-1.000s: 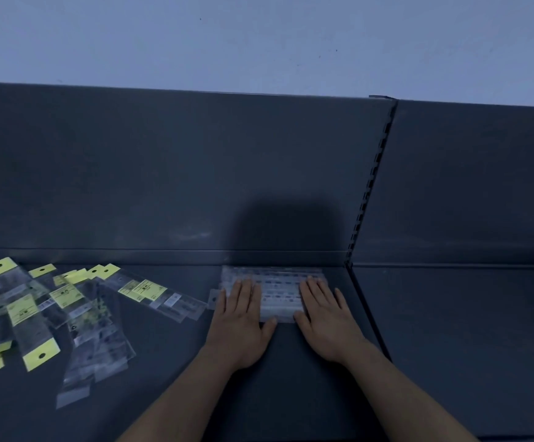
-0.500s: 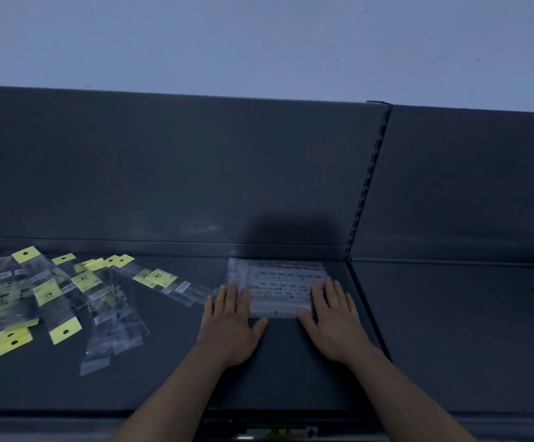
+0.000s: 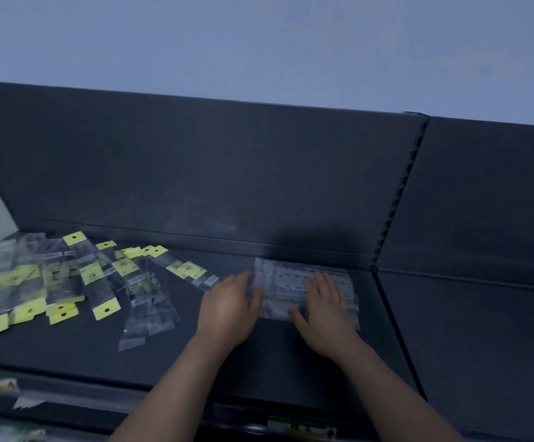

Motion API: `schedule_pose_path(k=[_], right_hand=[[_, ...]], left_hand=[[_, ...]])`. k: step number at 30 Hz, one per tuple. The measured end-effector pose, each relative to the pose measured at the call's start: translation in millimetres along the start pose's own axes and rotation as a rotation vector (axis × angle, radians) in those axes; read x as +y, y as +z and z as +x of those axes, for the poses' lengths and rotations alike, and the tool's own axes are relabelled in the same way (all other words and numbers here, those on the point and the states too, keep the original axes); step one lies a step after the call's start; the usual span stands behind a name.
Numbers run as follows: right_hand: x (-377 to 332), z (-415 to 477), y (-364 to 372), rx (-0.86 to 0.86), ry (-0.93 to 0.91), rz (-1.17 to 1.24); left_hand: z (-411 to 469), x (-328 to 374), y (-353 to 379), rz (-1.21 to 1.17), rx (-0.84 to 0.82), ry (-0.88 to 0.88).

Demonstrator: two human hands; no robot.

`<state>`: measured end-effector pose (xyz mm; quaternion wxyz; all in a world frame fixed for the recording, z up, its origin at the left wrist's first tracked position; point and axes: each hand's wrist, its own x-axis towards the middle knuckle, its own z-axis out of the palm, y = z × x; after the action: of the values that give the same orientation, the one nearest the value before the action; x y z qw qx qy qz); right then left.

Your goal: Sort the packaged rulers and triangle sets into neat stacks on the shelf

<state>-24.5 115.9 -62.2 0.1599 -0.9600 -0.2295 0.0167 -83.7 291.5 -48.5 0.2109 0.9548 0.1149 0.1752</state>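
Stack of clear packets (image 3: 304,287) was seen on shelf (image 3: 259,362), near back panel. Left hand (image 3: 229,309) was laid against its 9 o'clock edge, right hand (image 3: 323,311) pressed flat on top; fingers (image 3: 324,282) released, nothing grasped. Loose yellow-tagged packets (image 3: 68,282) were scattered at 9 o'clock.

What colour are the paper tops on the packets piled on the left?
Yellow: the header cards are bright yellow, each with a dark punched hole. The head view shows them.

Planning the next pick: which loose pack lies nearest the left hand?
The long pack slanting out of the heap's right edge; its clear end nearly reaches the left hand. The others lie farther left.
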Motion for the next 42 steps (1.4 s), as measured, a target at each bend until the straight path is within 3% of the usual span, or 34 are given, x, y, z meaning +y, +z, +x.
schedule_pose_path(k=[6, 17, 22, 26, 31, 34, 38, 42], right_hand=[[-84, 30, 21, 0.020, -0.220, 0.021], [-262, 76, 72, -0.105, -0.511, 0.058], [-352, 100, 103, -0.198, -0.575, 0.080], [-391, 118, 129, -0.304, -0.546, 0.034], [-396, 148, 146, -0.187, -0.347, -0.099], [-421, 152, 150, -0.137, -0.417, 0.027], [-458, 141, 150, -0.251, -0.528, 0.106], [-456, 144, 144, -0.259, -0.365, 0.309]], left_hand=[[-16, -52, -58, -0.097, 0.212, -0.194], [-47, -218, -146, -0.007, 0.378, -0.508], [-44, -306, -185, 0.218, 0.238, -0.647], [-35, -354, -205, 0.229, 0.098, -0.702], [-18, -403, -218, 0.141, -0.006, -0.642], [-9, -416, -220, 0.114, -0.048, -0.605], [-4, -422, -220, 0.109, -0.049, -0.559], [2, -416, -208, 0.095, -0.104, -0.545]])
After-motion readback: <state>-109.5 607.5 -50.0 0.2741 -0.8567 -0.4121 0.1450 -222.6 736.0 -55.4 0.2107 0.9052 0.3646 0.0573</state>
